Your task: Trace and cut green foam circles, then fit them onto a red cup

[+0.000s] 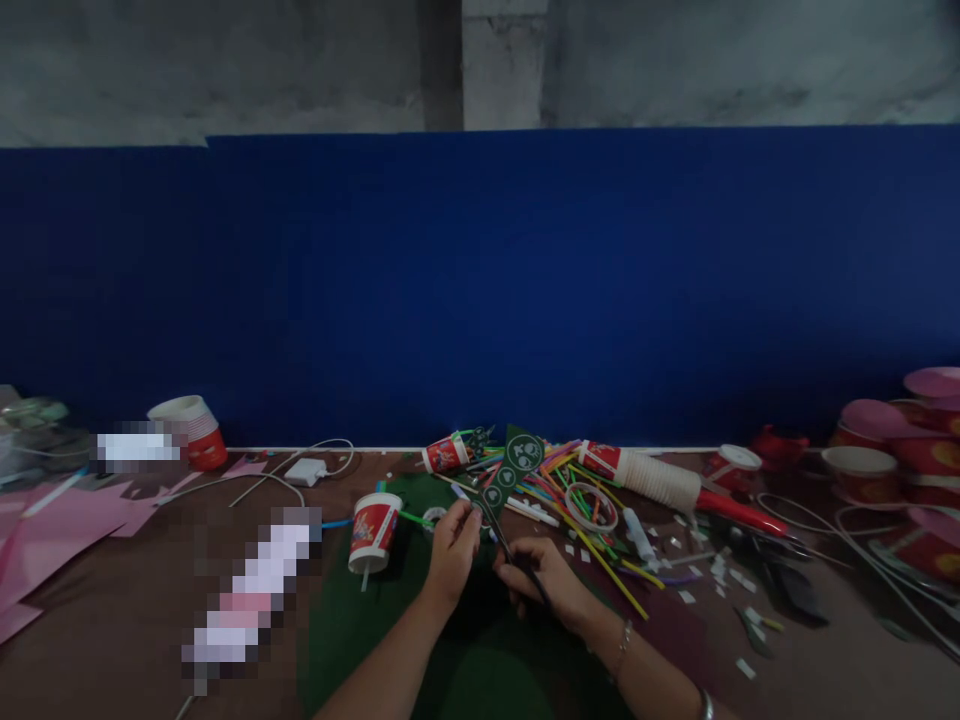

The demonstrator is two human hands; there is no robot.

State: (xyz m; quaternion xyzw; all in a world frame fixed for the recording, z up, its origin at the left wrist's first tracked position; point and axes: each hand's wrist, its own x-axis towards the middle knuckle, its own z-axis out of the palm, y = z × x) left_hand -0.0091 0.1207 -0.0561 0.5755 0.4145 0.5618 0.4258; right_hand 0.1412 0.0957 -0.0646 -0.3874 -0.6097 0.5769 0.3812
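My left hand (452, 553) pinches the lower end of a dark green paper strip (514, 467) with round cut-outs, which sticks up and away from me. My right hand (541, 580) is closed around black scissors (517, 560), whose blades meet the strip near my left fingers. Both hands hover over a dark green paper sheet (352, 620) on the brown table. A red and white paper cup (373, 532) with a straw through it stands just left of my left hand.
A heap of coloured straws (570, 490), a tape roll (591, 506), a stack of paper cups (641, 474) and white scraps lie behind and right. Pink paper (52, 535) lies at left. A charger with its cable (307, 470) and more cups (885, 450) line the back.
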